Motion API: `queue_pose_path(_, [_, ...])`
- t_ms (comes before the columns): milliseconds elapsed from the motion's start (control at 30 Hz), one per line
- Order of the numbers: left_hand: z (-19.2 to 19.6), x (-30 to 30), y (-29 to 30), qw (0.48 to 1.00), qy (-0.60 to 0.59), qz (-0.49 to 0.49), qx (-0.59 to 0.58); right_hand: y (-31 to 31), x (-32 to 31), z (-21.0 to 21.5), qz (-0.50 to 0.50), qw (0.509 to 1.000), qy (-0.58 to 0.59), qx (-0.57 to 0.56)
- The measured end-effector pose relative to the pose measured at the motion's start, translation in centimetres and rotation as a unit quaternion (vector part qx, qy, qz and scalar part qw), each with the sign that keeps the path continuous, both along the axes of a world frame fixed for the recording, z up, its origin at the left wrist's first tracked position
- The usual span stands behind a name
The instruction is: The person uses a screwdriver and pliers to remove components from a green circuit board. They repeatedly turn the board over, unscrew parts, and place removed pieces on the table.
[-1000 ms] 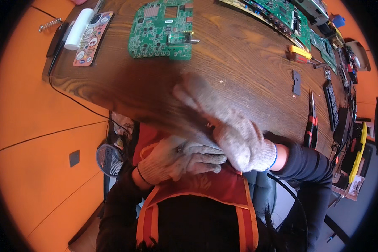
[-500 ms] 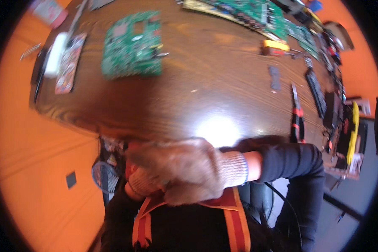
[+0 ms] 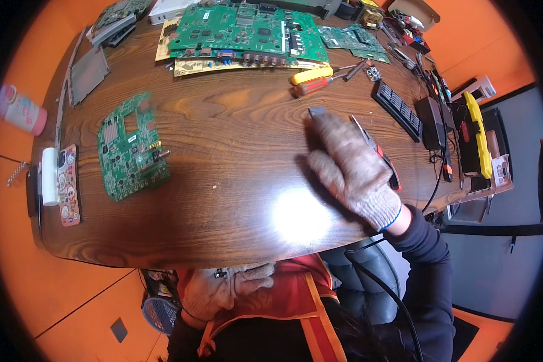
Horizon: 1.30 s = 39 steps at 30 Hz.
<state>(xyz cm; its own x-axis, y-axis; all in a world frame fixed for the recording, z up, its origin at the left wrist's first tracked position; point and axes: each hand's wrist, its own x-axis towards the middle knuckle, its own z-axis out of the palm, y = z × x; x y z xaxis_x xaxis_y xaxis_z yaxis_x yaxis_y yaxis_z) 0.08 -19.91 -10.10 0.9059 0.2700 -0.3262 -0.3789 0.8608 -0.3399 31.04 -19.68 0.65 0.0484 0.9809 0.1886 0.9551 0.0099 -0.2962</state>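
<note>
My right hand (image 3: 356,166), in a light knitted work glove, is over the right part of the table with fingers stretched and thumb apart. Just beyond its fingertips shows the end of a small dark grey strip (image 3: 317,111), mostly covered. The glove partly hides a pair of pliers (image 3: 394,180) with red and black handles. Low at my lap, before a red apron (image 3: 283,292), my gloved left hand (image 3: 226,292) is loosely curled, its fingers pointing right. A small black part (image 3: 220,273) with short metallic bits rests in it; its exact kind is too small to tell.
A green circuit board (image 3: 133,148) lies on the left of the wooden table (image 3: 223,223). Larger boards (image 3: 241,30) are stacked at the back. Two screwdrivers (image 3: 314,81), a black keypad (image 3: 398,110) and a yellow-edged case (image 3: 476,133) lie rightward. A phone (image 3: 69,184) sits at the left edge.
My hands were together at my lap; the right has moved forward and right over the table, while the left stays low. The whole view has shifted, showing more of the table's back.
</note>
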Motion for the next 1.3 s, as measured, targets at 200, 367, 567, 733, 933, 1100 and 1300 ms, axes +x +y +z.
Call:
queue_pose_path(200, [-0.1,0.3,-0.4,1.0,-0.004,0.006,0.002,2.8,2.5,0.5,0.052,0.985,0.146,0.074])
queue_pose_path(367, [0.4,0.6,-0.4,1.0,0.0,0.01,0.001,5.7,6.4,-2.1,0.023,0.97,0.241,-0.025])
queue_pose_path(567, [0.7,1.1,-0.4,0.999,0.022,-0.011,0.036,4.9,2.9,-1.7,0.158,0.984,0.069,0.042])
queue_pose_path(733, [1.1,1.2,-0.3,0.996,0.074,-0.026,0.042,3.1,0.4,1.2,0.209,0.977,-0.005,0.045])
queue_pose_path(933, [1.3,1.2,-0.4,0.993,0.101,-0.024,0.059,-1.5,-2.0,0.2,0.236,0.971,-0.041,0.006])
queue_pose_path(1100, [1.0,1.3,-0.2,0.995,0.07,-0.033,0.056,-4.5,-2.3,0.8,0.184,0.968,-0.151,-0.086])
queue_pose_path(1300, [0.1,1.3,-0.3,0.998,0.028,-0.027,0.056,-4.7,1.6,0.9,0.008,0.991,-0.13,-0.043])
